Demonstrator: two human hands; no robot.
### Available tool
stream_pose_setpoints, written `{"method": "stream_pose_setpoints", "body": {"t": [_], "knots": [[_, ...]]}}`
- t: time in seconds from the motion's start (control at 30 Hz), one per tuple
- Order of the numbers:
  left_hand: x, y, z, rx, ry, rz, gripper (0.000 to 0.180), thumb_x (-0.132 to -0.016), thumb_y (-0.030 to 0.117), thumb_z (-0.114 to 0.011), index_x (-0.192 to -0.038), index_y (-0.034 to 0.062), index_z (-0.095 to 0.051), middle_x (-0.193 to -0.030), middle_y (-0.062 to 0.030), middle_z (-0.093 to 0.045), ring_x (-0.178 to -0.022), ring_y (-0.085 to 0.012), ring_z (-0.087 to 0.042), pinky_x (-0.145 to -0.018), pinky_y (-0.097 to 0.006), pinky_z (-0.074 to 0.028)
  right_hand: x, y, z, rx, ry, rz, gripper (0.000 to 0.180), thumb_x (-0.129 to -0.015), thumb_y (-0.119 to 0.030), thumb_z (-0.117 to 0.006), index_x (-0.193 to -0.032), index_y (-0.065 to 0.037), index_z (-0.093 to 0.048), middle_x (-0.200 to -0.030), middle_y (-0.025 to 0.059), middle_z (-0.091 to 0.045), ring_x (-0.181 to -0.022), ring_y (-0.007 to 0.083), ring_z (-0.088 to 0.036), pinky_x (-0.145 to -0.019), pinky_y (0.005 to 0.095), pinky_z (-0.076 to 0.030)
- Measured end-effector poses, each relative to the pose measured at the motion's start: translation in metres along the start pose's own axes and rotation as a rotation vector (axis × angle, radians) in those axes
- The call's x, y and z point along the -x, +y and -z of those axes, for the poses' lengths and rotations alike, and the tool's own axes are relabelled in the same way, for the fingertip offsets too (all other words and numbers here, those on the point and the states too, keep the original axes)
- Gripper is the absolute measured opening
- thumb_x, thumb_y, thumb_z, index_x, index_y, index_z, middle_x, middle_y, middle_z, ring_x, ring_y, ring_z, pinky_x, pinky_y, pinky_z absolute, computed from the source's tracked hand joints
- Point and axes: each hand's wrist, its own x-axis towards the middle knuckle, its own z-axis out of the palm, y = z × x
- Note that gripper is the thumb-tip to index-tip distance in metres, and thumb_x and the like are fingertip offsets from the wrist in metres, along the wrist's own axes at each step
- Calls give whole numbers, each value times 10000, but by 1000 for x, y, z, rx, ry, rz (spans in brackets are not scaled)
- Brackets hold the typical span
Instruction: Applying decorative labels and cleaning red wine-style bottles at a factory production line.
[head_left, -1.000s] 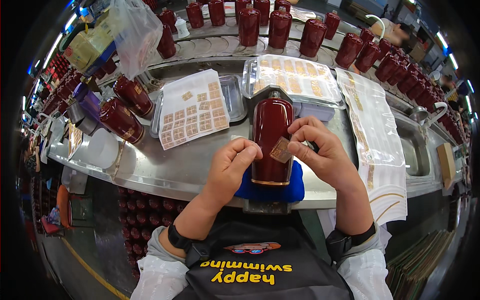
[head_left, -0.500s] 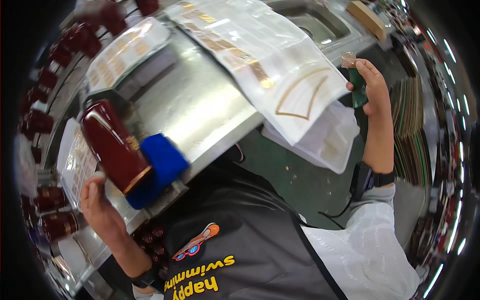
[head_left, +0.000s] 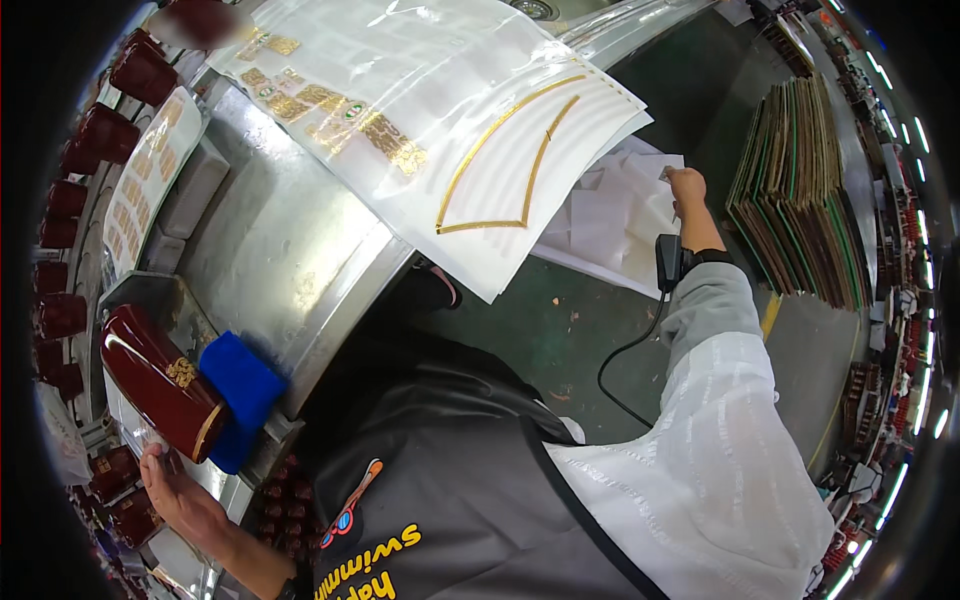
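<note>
On the left, a glossy dark red vessel (head_left: 155,375) with a gold emblem and gold rim lies tilted against a blue cloth (head_left: 240,380). Just below its rim end is my left hand (head_left: 185,500), fingers loosely bent and apart, apparently holding nothing. My right hand (head_left: 687,185) reaches over a white bin (head_left: 600,265) with white paper sheets (head_left: 615,215) in it. Its fingers are closed; what they hold is hidden. Between the hands, large clear-white sheets (head_left: 480,95) carry gold decals (head_left: 375,135) and a curved gold outline, overhanging the bench corner.
The metal bench (head_left: 290,215) runs diagonally. A smaller decal sheet (head_left: 145,190) leans on its far left side, near rows of dark red vessels (head_left: 105,135). Thin boards (head_left: 795,200) stand stacked at right. A black cable (head_left: 615,390) hangs from my right wrist.
My right hand has lowered from beside the sheets to the bin; the small square piece and green piece it held no longer show. My left hand stays near the vessel; the view has shifted.
</note>
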Motion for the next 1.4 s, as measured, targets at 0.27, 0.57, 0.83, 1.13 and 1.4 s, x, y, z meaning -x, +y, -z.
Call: {"method": "stream_pose_setpoints", "body": {"t": [0.27, 0.57, 0.83, 1.13, 1.4], "knots": [[-22, -24, 9, -34, 119, 104, 255, -1001, 207, -455, -1092, -6, -564, -1089, -46, -554, -1072, -150, -507, -993, -347, -338, -13, 41, 63, 382, 38, 219, 441, -784, -390, -632, -1066, -58, -701, -1039, 221, -672, -1018, 386, -631, -853, 428, -510], [-22, -9, 61, -335, 225, 58, 255, -992, 202, -470, -1074, 6, -611, -1044, -33, -576, -1002, -138, -536, -920, -295, -394, 2, 7, 36, 242, 37, 343, 437, -780, -344, -577, -1151, -124, -647, -1142, 204, -638, -1077, 403, -595, -928, 445, -479], [-51, 0, 45, -539, 268, -53, 290, -947, 220, -509, -863, -22, -642, -880, -58, -627, -895, -138, -564, -843, -267, -412, -36, 56, 61, 52, -68, 418, 350, -899, -233, -580, -1144, 9, -642, -1103, 160, -675, -1003, 262, -632, -920, 357, -472], [-172, -31, 175, -1149, 107, 76, 319, -826, 340, -632, -1002, 77, -677, -949, -108, -679, -929, -268, -636, -799, -381, -485, -10, -93, 64, -238, -48, 441, 387, -932, -268, -592, -1155, 48, -607, -1012, 125, -669, -899, 213, -613, -817, 334, -485], [-253, -64, 97, -1498, -142, 211, 793, -718, 492, -723, -1401, 211, -436, -1387, -120, -478, -1317, -347, -384, -998, -549, -329, 35, -183, 125, -300, -100, 668, 299, -973, -172, -540, -1194, 21, -599, -1114, 86, -646, -990, 173, -584, -885, 293, -455]]}}
